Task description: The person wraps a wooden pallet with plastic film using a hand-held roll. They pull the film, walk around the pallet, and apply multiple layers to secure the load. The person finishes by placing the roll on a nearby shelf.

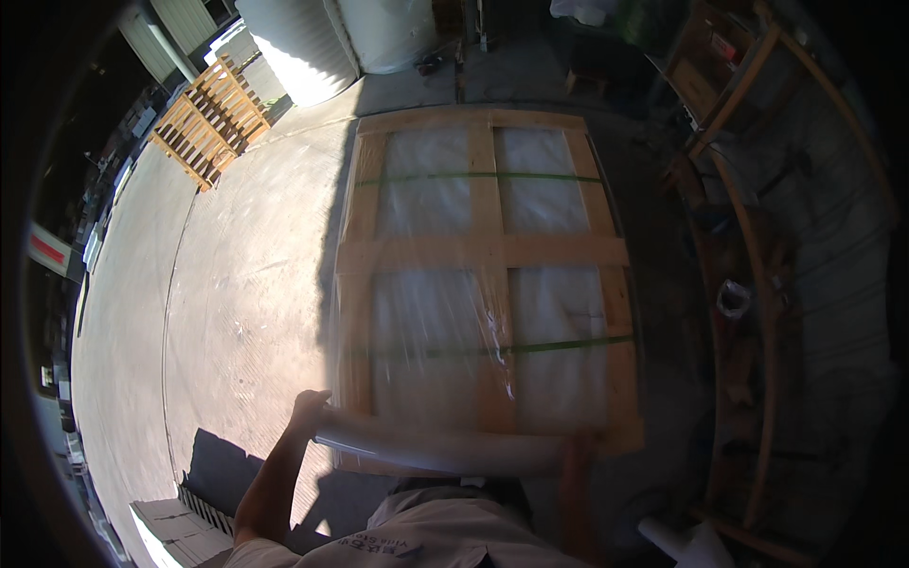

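Note:
A long roll of clear stretch film [445, 451] lies crosswise in front of me, at the near end of a large wooden crate [483, 248]. My left hand [311, 411] is closed round the roll's left end. In shadow and a little blurred, my right hand [579, 447] grips its right end. From the roll, a sheet of shiny film runs over the crate's top. Wooden slats frame the crate, with white wrapped contents between them. Two green straps [559, 345] cross it from side to side.
A wooden pallet [213, 123] stands at the far left, near large white wrapped rolls [301, 47]. Wooden frames [757, 256] line the dark right side. A cardboard box [170, 535] sits at lower left, and another pale roll [677, 541] at lower right.

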The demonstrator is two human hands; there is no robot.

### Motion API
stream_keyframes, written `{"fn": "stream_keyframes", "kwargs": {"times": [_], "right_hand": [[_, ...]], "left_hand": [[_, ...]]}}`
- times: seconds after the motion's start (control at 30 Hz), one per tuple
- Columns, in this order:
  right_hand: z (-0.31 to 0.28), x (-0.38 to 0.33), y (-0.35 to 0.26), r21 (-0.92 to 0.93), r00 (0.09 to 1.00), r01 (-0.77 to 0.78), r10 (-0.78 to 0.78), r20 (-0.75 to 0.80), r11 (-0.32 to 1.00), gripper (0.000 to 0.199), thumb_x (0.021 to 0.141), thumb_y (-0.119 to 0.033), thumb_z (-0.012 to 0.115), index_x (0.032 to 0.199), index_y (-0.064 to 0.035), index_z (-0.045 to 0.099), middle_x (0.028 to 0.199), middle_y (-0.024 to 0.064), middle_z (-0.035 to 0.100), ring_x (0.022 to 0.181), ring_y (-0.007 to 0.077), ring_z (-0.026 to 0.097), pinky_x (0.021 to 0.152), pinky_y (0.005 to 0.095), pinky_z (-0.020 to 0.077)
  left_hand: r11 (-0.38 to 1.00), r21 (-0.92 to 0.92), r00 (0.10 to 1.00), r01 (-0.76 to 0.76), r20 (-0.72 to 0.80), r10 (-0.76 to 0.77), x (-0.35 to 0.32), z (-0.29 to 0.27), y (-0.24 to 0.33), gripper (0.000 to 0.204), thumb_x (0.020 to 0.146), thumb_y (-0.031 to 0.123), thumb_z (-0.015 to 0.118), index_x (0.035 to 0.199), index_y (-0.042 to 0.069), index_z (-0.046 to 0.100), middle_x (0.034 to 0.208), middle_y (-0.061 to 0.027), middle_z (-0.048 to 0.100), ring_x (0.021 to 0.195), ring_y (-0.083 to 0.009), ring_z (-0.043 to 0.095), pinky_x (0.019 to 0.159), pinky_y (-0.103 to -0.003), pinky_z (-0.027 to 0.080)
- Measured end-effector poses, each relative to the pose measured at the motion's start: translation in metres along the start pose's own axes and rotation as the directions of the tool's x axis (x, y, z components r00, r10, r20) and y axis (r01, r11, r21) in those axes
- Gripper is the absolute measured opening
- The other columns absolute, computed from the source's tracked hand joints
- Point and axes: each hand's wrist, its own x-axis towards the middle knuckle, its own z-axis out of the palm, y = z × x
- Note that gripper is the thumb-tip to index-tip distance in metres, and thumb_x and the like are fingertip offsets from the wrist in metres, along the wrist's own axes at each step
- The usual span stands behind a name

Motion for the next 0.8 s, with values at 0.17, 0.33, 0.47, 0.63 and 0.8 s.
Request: {"fn": "stream_keyframes", "kwargs": {"times": [0.17, 0.33, 0.47, 0.63, 0.8], "right_hand": [[0.027, 0.065, -0.099, -0.119, 0.962, -0.207, 0.18, -0.205, 0.971, 0.036, 0.086, -0.022, 0.058, 0.115, -0.0017, 0.059, 0.115, 0.0151, 0.059, 0.103, 0.029, 0.056, 0.085, 0.0422, 0.0461], [0.069, 0.185, -0.206, -0.019, 0.971, -0.003, -0.002, -0.239, 1.0, 0.034, 0.088, -0.026, 0.055, 0.108, 0.0006, 0.061, 0.103, 0.0112, 0.06, 0.094, 0.0221, 0.055, 0.085, 0.0373, 0.0432], [0.109, 0.292, -0.296, -0.046, 0.926, 0.291, -0.294, -0.237, 0.956, 0.04, 0.088, -0.03, 0.057, 0.111, 0.0021, 0.062, 0.111, 0.0163, 0.061, 0.102, 0.0294, 0.056, 0.09, 0.0404, 0.044], [0.192, 0.289, -0.393, -0.86, 0.731, 0.337, -0.682, -0.018, 0.384, 0.044, 0.091, -0.034, 0.055, 0.112, 0.0044, 0.059, 0.116, 0.0228, 0.06, 0.11, 0.0393, 0.056, 0.094, 0.0453, 0.0435], [0.347, 0.215, -0.389, -0.79, 0.298, 0.606, -0.893, 0.337, -0.095, 0.049, 0.09, -0.043, 0.055, 0.11, 0.0018, 0.059, 0.111, 0.0212, 0.061, 0.105, 0.0361, 0.058, 0.091, 0.0442, 0.0439]], "left_hand": [[0.91, -0.391, 0.99, 0.14, 0.081, -0.117, 0.104, -0.013, 0.096, 0.039, 0.079, 0.026, 0.068, 0.093, -0.009, 0.06, 0.081, -0.0161, 0.06, 0.065, -0.0254, 0.06, 0.056, -0.038, 0.05], [0.717, -0.696, 0.996, 0.052, 0.089, 0.015, 0.237, -0.018, 0.189, 0.037, 0.081, 0.025, 0.067, 0.1, -0.006, 0.061, 0.089, -0.0152, 0.061, 0.076, -0.0243, 0.061, 0.064, -0.036, 0.051], [0.709, -0.704, 0.986, 0.041, 0.141, 0.083, 0.35, -0.022, 0.26, 0.034, 0.084, 0.025, 0.064, 0.1, -0.005, 0.062, 0.083, -0.0133, 0.062, 0.07, -0.0221, 0.063, 0.062, -0.035, 0.051], [0.803, -0.585, 0.965, -0.112, 0.128, 0.228, 0.42, -0.022, 0.297, 0.054, 0.084, 0.039, 0.064, 0.11, -0.009, 0.059, 0.094, -0.0181, 0.064, 0.075, -0.0228, 0.063, 0.068, -0.034, 0.051], [0.818, -0.478, 0.923, -0.321, -0.353, 0.156, 0.405, -0.013, 0.246, 0.051, 0.09, 0.036, 0.056, 0.117, -0.007, 0.057, 0.105, -0.0199, 0.063, 0.097, -0.0316, 0.061, 0.086, -0.038, 0.047]]}}
